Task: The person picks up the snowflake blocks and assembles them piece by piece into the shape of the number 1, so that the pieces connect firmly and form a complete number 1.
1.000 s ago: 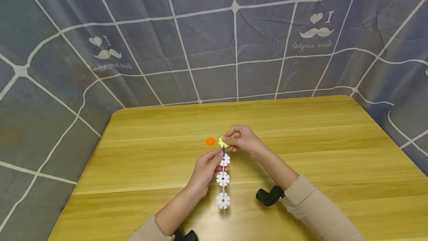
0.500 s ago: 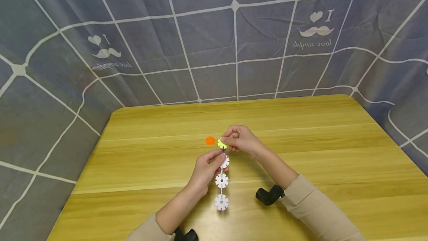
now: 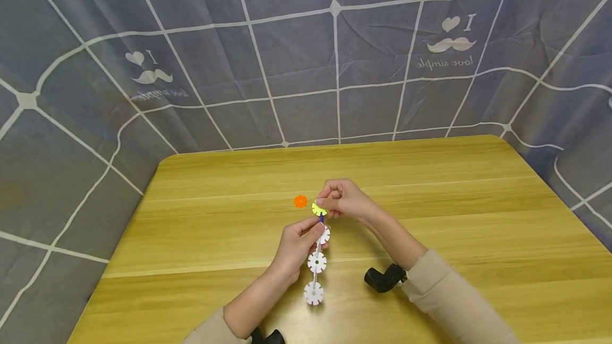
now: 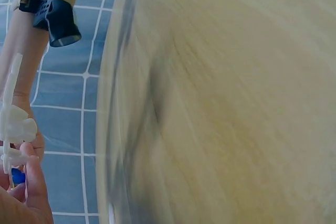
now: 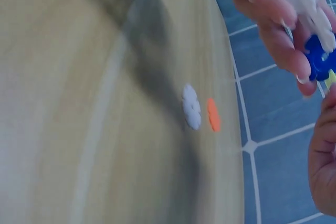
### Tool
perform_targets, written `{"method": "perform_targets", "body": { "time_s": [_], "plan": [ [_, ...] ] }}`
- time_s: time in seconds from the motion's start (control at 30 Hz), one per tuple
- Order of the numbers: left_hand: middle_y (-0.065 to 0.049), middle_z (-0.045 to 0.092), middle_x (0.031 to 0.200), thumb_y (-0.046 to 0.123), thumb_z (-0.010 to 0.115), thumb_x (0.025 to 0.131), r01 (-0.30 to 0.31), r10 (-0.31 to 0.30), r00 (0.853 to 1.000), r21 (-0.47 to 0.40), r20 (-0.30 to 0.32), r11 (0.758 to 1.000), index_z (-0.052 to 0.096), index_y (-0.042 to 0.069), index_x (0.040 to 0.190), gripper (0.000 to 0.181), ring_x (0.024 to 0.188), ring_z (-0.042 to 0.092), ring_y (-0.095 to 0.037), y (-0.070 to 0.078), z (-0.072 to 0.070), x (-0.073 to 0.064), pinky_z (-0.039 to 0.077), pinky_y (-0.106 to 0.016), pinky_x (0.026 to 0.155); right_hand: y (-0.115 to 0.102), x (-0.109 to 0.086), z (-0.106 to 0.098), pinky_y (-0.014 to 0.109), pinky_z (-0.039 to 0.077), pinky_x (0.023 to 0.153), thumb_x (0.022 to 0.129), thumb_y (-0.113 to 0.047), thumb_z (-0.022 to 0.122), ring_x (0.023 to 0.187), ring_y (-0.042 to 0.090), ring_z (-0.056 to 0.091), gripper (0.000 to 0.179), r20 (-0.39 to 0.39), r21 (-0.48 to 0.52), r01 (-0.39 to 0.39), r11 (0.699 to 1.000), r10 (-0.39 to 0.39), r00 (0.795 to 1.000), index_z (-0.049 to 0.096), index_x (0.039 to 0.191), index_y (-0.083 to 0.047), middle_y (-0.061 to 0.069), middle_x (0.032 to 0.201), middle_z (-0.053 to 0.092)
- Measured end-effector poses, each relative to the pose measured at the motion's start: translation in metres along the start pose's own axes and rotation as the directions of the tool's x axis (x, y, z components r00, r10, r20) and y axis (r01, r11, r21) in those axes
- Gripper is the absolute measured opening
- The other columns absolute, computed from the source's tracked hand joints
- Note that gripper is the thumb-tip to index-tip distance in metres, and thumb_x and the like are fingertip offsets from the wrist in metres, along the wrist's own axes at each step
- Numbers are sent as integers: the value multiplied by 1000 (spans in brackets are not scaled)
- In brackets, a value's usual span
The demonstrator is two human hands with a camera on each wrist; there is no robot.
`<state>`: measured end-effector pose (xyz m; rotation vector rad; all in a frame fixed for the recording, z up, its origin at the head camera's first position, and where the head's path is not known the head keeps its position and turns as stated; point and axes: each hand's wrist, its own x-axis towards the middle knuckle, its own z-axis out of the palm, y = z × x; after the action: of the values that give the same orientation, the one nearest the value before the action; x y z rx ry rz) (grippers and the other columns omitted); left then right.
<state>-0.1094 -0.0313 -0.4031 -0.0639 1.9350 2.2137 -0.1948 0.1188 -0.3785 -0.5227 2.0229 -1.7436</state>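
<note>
Wooden tabletop below, the left hand pinches linked discs, the right hand a yellow disc meeting them; an orange disc lies unjoined.

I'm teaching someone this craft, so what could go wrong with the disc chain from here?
The yellow disc, pinched by the right hand, might slip or fail to seat on the blue disc. The left hand grips the white chain near the blue disc, so a push could perhaps loosen a joint toward the free end.
</note>
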Motion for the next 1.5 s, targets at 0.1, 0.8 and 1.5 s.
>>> {"method": "perform_targets", "body": {
  "time_s": [0.1, 0.8, 1.5],
  "plan": [
    [-1, 62, 90, 9, 54, 95, -4, 4, 1000, 3, -21, 1000, 52, -10, 124, 35, 63, 63, -8, 0, 0, 0, 44, -12, 56, 2, -2, 4, 20, 40, 46, 88, -1, 60, 48, 9, 47, 7, -33, 26, -3, 1000, 4, 999, 56, 84, 3, 2, 57, 57],
    [1, 67, 92, 11, 63, 89, 50, -56, 996, -97, -63, 994, 51, -6, 127, 43, 71, 57, -2, 2, -3, 5, 48, -15, 62, 10, -9, -1, 17, 44, 52, 88, 0, 56, 57, 9, 54, 26, -12, 123, -42, 992, 44, 999, 53, 111, 13, 3, 68, 61],
    [6, 61, 74, 17, 58, 93, 110, -123, 987, -131, -102, 985, 57, -4, 117, 32, 55, 49, 0, 5, -3, 14, 42, -11, 47, 14, -9, 4, 16, 46, 52, 87, 2, 57, 57, 9, 55, 26, -38, 127, -46, 991, 52, 998, 53, 111, 13, 2, 68, 62]
  ]
}}
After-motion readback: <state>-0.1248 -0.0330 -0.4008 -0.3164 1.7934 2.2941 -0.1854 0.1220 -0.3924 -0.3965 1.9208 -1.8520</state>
